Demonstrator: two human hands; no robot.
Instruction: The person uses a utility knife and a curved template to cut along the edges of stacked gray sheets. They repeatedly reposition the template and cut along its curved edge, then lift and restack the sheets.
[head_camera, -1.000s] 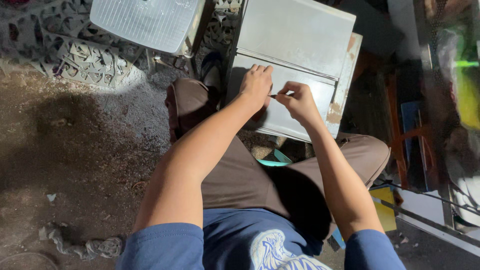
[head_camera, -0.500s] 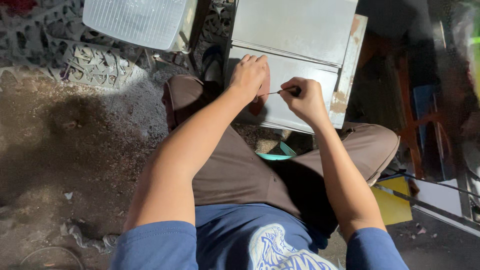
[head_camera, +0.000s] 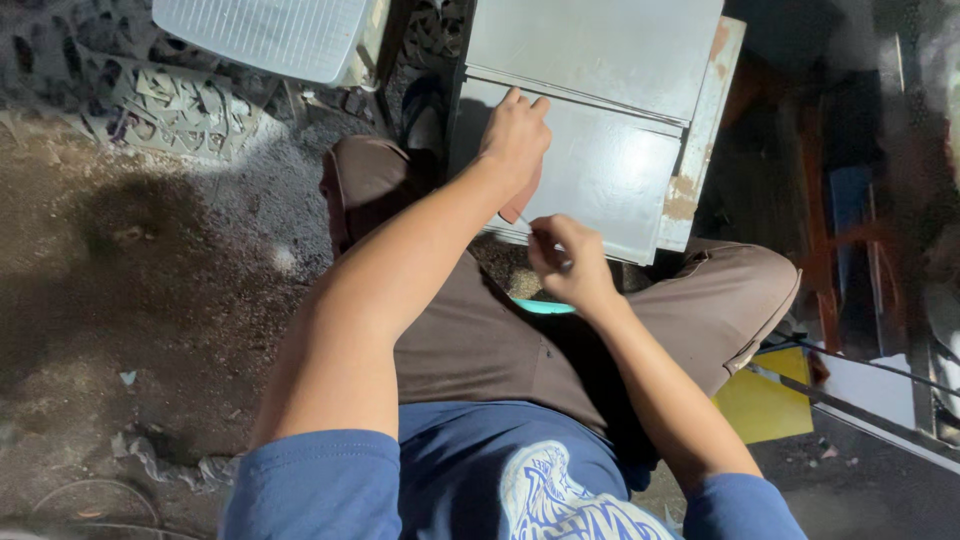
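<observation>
Head view, looking down at someone sitting on the ground with a grey metal panel (head_camera: 600, 150) propped against their knees. Compared with a second back, the right hand (head_camera: 565, 262) has come off the panel face and dropped to just below the panel's lower edge, near the lap. It's pinched shut on a thin tool (head_camera: 540, 238), some kind of slim rod or pick, can't tell exactly. The left hand (head_camera: 515, 135) hasn't really moved: fingers together, pressed flat on the panel near its middle seam, steadying it. So the poking at the seam looks paused while the panel stays braced.

Counts: one panel with two stepped sections, one thin tool, one white mesh grille (head_camera: 265, 35) up and left of the panel, one yellow sheet (head_camera: 765, 405) below and right of it, one teal thing (head_camera: 540, 305) peeking out just under the panel's bottom edge
</observation>
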